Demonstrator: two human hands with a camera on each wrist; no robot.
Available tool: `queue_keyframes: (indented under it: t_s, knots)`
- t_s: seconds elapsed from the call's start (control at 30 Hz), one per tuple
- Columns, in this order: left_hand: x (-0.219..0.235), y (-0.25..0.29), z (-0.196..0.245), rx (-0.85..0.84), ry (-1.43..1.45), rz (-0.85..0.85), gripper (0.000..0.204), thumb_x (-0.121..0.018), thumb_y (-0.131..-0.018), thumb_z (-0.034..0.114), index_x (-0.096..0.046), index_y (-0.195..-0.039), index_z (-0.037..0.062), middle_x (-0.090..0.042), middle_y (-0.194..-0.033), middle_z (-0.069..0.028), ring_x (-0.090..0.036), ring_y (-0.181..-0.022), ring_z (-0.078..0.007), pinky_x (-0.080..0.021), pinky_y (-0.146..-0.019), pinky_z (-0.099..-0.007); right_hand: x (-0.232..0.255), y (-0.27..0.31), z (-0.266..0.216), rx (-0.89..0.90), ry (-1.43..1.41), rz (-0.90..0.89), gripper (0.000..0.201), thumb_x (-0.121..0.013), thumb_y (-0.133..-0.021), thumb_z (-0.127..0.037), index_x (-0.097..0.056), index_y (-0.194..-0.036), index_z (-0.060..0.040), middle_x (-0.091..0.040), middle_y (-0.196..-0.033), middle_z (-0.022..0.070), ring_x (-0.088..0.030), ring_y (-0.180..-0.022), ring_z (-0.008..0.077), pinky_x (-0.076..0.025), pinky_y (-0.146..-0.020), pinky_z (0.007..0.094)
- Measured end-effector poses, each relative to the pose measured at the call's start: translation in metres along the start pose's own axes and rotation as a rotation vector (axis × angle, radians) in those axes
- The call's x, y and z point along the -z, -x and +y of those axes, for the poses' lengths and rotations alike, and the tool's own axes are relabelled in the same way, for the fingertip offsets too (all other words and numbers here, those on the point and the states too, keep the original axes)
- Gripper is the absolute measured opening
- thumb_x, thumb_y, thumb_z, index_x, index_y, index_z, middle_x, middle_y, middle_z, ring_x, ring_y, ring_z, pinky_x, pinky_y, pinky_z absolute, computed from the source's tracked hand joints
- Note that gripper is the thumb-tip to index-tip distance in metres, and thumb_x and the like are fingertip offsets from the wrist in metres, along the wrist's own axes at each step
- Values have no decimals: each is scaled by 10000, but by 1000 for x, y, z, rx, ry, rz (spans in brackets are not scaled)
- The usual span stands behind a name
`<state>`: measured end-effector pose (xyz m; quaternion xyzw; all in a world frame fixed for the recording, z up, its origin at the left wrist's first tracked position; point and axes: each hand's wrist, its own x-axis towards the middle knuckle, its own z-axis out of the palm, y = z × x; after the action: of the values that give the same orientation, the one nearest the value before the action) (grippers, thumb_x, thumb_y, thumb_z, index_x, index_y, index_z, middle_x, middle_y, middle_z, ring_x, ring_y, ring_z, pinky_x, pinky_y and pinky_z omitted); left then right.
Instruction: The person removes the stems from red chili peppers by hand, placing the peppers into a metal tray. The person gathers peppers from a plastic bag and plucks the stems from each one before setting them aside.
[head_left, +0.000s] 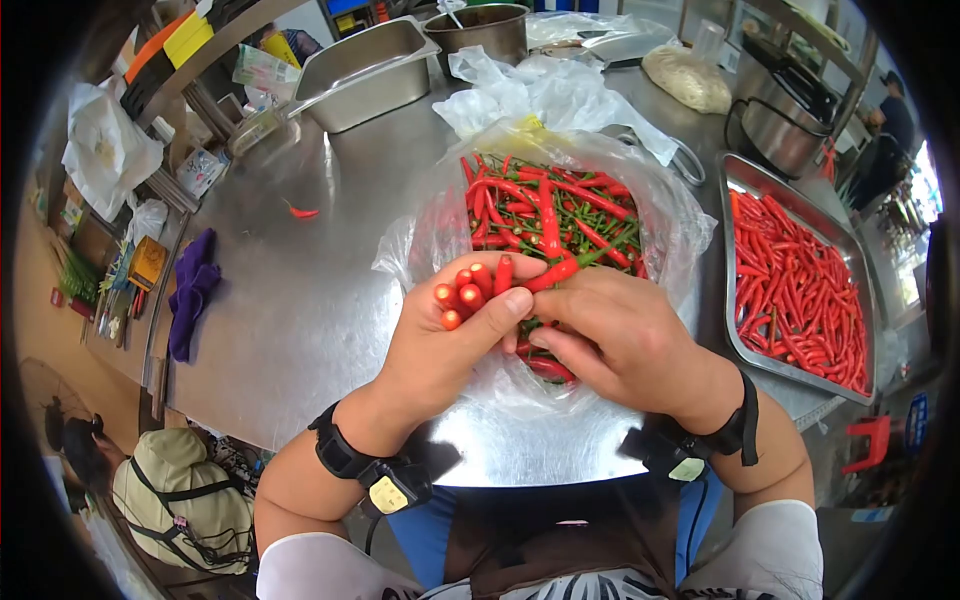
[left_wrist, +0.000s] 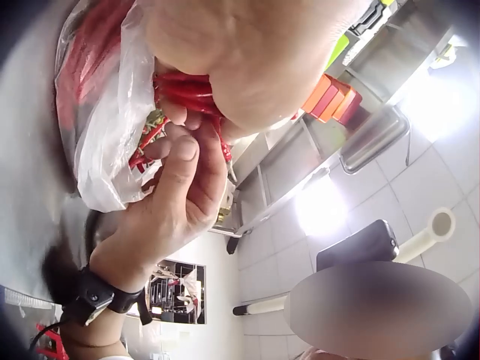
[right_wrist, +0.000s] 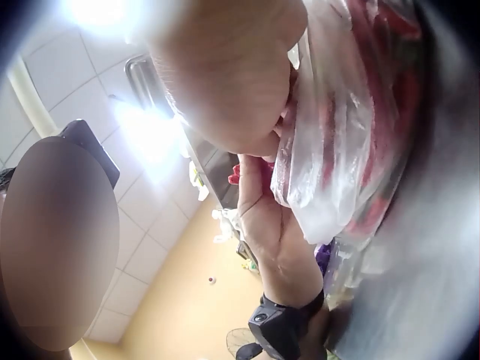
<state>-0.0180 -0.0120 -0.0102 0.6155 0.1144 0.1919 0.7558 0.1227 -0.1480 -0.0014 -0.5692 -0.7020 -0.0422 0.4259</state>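
My left hand (head_left: 440,335) grips a bundle of red chili peppers (head_left: 471,296), their blunt ends facing up. At its thumb tip lies another red chili pepper (head_left: 556,274) with a green stem slanting up to the right. My right hand (head_left: 625,325) meets the left from the right, its curled fingers at that stemmed pepper. In the left wrist view, the thumb and fingers of the right hand (left_wrist: 184,180) come together close below the bundle. Under both hands is an open clear plastic bag (head_left: 680,235) full of red chili peppers with green stems (head_left: 510,210).
A metal tray (head_left: 735,330) of red chili peppers (head_left: 795,290) stands at the right. A deep steel pan (head_left: 375,80) and a pot (head_left: 490,35) are at the back. A loose chili pepper (head_left: 302,212) and a purple cloth (head_left: 193,290) lie at the left of the steel table (head_left: 290,330).
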Motion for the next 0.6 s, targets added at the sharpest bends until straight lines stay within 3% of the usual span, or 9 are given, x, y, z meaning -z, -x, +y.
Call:
queue_keyframes:
  t_s: [0.13, 0.2, 0.27, 0.33, 0.4, 0.53, 0.6]
  knots:
    - [-4, 1, 3, 33, -51, 18, 271, -616, -940, 130, -577, -1172, -4, -627, -858, -48, -560, -691, -111, -471, -648, -266, -1, -1, -3, 29, -35, -8, 204, -728, -781, -100, -624, -946, -40, -612, -787, 90, -619, -685, 254, -486, -602, 350]
    - [-11, 3, 6, 41, -57, 103, 256, -613, -945, 133, -583, -1160, -4, -622, -853, -38, -562, -684, -106, -474, -643, -254, 9, -1, -12, -275, -124, -18, 211, -747, -799, -137, -603, -910, -30, -597, -736, 80, -599, -599, 202, -468, -531, 310]
    - [-2, 1, 6, 31, -81, 68, 251, -618, -941, 124, -586, -1156, -3, -630, -871, -39, -571, -694, -105, -484, -654, -252, 9, 2, -6, -317, -142, 69, 235, -755, -822, -178, -580, -869, -28, -575, -692, 69, -555, -538, 153, -440, -488, 272]
    - [-1, 2, 5, 22, -105, 32, 246, -624, -938, 115, -589, -1151, -2, -638, -888, -40, -579, -705, -104, -493, -666, -251, 14, -2, -6, -537, -252, 150, 220, -735, -845, -165, -565, -831, -25, -564, -685, 65, -531, -537, 149, -424, -494, 262]
    - [-5, 4, 6, 10, -173, 40, 229, -638, -927, 100, -600, -1130, 0, -654, -933, -50, -590, -730, -100, -504, -684, -249, 8, -2, -6, -503, -296, 225, 209, -708, -872, -165, -570, -803, -25, -546, -651, 63, -506, -521, 142, -399, -480, 266]
    - [-5, 3, -2, -7, -191, 22, 217, -670, -913, 109, -630, -1108, 20, -658, -930, 1, -585, -805, -48, -500, -695, -212, 11, 2, -3, -363, -200, 102, 184, -689, -871, -140, -582, -773, -28, -523, -615, 72, -491, -503, 165, -383, -466, 297]
    - [-6, 4, -6, -183, -342, -26, 216, -676, -909, 106, -624, -1094, 7, -650, -921, -6, -586, -815, -50, -493, -708, -208, 13, 0, -1, -290, -139, 84, 178, -683, -869, -127, -584, -759, -28, -516, -606, 77, -486, -496, 177, -380, -463, 309]
